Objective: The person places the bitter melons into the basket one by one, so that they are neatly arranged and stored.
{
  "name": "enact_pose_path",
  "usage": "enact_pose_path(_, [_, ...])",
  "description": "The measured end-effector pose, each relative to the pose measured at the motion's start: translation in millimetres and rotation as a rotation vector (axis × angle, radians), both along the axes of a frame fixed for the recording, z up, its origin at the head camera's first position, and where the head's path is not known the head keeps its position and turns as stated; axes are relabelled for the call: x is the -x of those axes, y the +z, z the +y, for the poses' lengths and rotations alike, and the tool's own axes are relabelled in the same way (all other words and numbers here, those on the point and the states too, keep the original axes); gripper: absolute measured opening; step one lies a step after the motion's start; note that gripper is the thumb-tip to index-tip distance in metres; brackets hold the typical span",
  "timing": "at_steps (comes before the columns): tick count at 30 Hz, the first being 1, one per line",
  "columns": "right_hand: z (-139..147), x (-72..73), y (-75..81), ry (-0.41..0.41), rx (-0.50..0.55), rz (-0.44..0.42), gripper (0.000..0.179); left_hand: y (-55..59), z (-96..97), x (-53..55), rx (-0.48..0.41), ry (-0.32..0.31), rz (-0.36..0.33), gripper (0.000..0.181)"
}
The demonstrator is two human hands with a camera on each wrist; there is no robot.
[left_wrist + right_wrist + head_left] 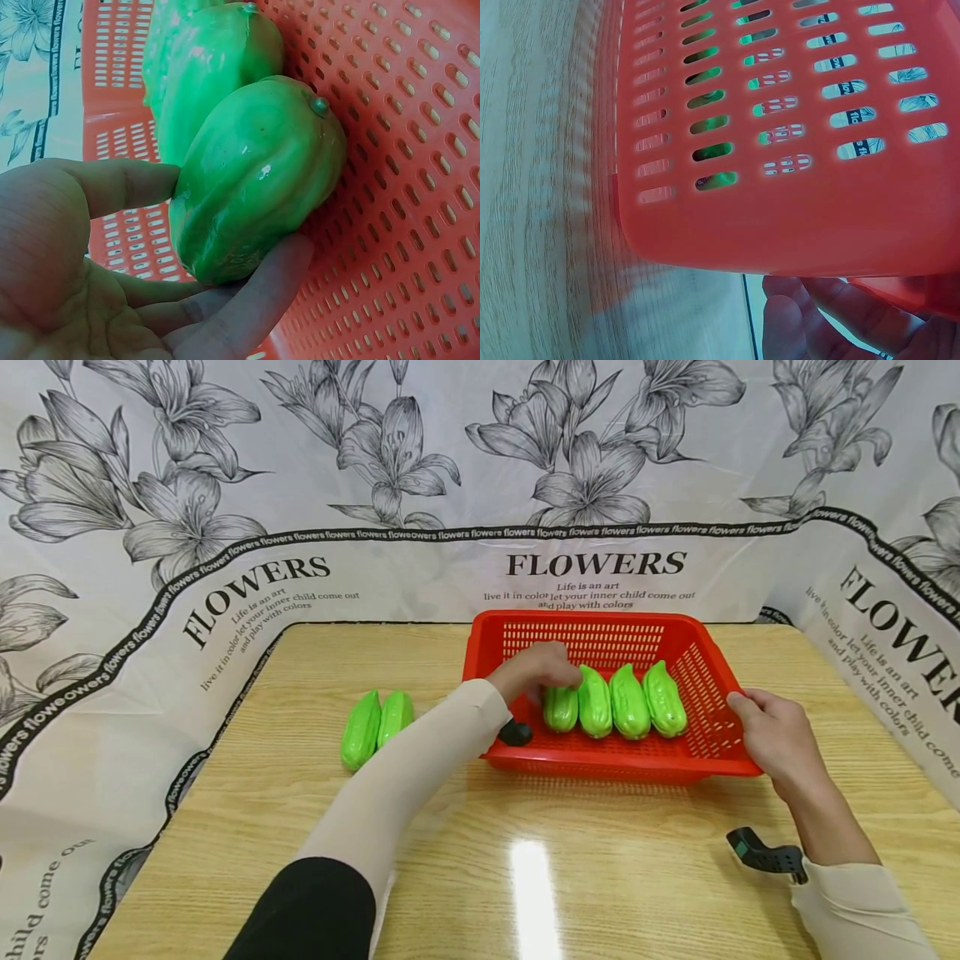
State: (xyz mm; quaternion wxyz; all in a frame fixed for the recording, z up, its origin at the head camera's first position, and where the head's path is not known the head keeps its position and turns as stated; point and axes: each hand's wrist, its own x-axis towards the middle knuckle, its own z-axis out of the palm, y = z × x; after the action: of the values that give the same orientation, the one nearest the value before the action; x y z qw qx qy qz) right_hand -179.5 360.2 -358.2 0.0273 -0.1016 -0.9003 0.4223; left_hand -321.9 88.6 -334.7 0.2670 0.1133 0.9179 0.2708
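Inside the red plastic basket [615, 767], my left hand [542, 668] is at the leftmost of several glossy green papayas [630, 702]. In the left wrist view, my thumb and fingers curl round this ribbed papaya [255, 172], which has a small stem nub at its end. Other papayas lie close beside it in a row. My right hand [780, 735] grips the basket's right rim. In the right wrist view, its fingers [784, 322] show at the edge of the slotted basket wall [795, 225].
Two more green papayas [362, 731] lie side by side on the wooden table [600, 868], left of the basket and partly behind my left sleeve. A white cloth [420, 568] with flower prints and lettering hangs behind and beside the table.
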Motion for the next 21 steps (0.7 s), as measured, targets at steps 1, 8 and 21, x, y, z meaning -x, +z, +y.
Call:
enact_pose_path(1, [0.1,0.0,0.0,0.001,-0.001,-0.002,0.066,-0.6,-0.3,-0.4,-0.008,0.004,-0.003,0.017])
enact_pose_path(8, [0.6,-0.3,0.3,0.002,-0.007,-0.001,0.066,-3.2,1.1,-2.7,-0.052,0.029,-0.032,0.02])
enact_pose_path(21, [-0.1,-0.4,-0.5,0.0,-0.009,0.005,0.066,2.0,-1.4,-3.5,-0.047,0.032,-0.08,0.026])
